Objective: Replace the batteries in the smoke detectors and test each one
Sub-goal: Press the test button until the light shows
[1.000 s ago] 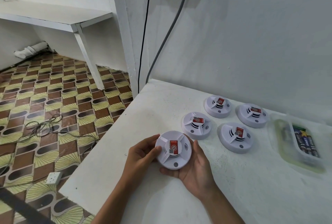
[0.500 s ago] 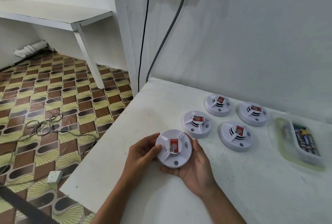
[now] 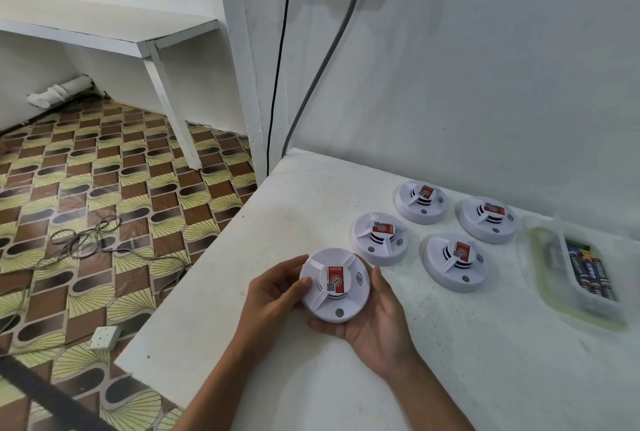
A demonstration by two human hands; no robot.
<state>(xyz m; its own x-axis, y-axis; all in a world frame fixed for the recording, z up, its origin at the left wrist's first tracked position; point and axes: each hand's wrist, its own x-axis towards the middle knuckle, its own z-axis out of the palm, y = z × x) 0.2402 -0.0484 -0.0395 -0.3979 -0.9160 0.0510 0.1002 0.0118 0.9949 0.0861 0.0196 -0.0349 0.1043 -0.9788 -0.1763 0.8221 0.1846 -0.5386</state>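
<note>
**Smoke detector held over the worktop**

Both hands hold one white smoke detector [image 3: 334, 285] above the white worktop [image 3: 242, 278]: the right hand [image 3: 372, 326] cups it from beneath, the left hand [image 3: 277, 288] grips its left rim. Its red label's [image 3: 335, 279] print is too small to read. Four more detectors [image 3: 379, 238] lie near a clear tub of batteries [image 3: 588, 275], brand illegible.

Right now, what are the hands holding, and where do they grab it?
One white smoke detector. The right hand cups it from underneath, and the left hand grips its left rim with the thumb on top.
</note>
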